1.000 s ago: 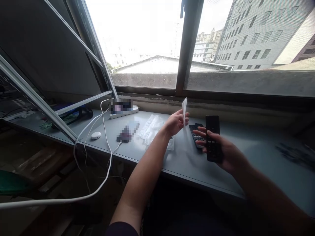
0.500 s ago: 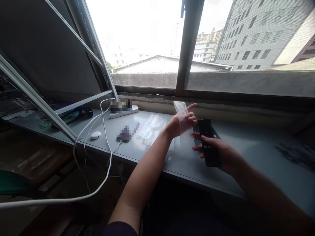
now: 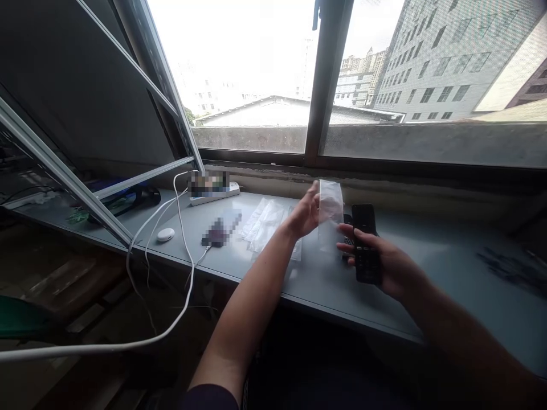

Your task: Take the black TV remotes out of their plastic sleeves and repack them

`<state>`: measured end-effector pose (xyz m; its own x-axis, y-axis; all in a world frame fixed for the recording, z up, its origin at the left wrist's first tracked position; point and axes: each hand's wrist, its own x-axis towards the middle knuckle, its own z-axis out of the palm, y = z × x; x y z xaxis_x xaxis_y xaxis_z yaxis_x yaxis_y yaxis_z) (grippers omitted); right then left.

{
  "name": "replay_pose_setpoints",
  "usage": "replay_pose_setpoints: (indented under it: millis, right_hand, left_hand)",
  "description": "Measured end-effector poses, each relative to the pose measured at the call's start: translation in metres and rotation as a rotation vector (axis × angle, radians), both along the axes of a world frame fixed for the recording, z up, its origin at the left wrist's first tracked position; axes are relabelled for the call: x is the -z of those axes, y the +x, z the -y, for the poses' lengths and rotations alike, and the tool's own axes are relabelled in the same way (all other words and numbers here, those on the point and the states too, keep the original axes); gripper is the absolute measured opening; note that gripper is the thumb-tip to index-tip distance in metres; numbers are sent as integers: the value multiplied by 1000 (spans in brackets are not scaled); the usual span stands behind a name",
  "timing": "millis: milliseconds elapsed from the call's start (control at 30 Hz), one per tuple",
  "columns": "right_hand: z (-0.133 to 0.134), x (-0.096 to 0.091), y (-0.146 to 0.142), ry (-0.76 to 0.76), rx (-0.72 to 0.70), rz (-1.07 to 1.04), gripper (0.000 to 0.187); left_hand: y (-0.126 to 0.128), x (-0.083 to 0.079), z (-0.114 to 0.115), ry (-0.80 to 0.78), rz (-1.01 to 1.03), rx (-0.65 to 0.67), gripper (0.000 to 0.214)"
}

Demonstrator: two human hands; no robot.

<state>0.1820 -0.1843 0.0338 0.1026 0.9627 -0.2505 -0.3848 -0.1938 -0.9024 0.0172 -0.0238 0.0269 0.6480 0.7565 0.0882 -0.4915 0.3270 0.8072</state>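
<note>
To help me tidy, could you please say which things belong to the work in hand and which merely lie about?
Apparently in the work:
Long black plastic remote in right hand
Translucent plastic sleeve in left hand
Flat pile of translucent plastic sleeves
Partly hidden black keypad remote

Probably lying about:
Round white plastic-looking disc
Long white power strip

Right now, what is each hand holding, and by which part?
Left hand: translucent plastic bag, by its upper left side. Right hand: black remote control, around its middle.

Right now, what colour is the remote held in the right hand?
The remote is black; the head view shows it best.
</note>
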Motion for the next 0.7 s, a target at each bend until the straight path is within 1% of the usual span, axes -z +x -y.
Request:
replay_pose_setpoints:
  millis: [33,67,133,200,267,333,367,400,467,600,633,700]
  right_hand:
    - [0,0,0,2,-11,8,25]
    - [-1,1,1,3,-27,13,26]
    - [-1,2,2,7,-59,10,27]
    - [-1,4,3,10,-78,-1,28]
    - [-1,5,3,10,-89,-5,28]
    - [0,5,4,11,-100,5,27]
    - [0,5,4,10,-107,9,26]
    - [1,5,4,9,-113,11,26]
    - [1,5,5,5,-124,11,26]
    - [1,5,5,4,-121,-12,26]
    - [1,6,4,3,-120,-21,26]
    - [1,6,3,0,-126,-46,27]
  left_hand:
    - [1,3,-2,40,-29,-51,51]
    - [3,7,-4,77,-64,-123,47]
    - [3,13,-10,131,-184,-299,59]
    - [-3,16,-18,194,-358,-450,72]
    - [-14,16,-26,290,-547,-553,70]
    - [-30,12,-31,400,-725,-689,65]
    - [-38,10,-33,442,-807,-758,65]
    - [-46,7,-35,456,-870,-797,64]
    - [-61,2,-37,436,-933,-821,63]
    - [-78,-4,-39,356,-1007,-791,62]
    - [-81,-6,-38,358,-1041,-787,63]
    - [-87,-9,-37,410,-1152,-774,62]
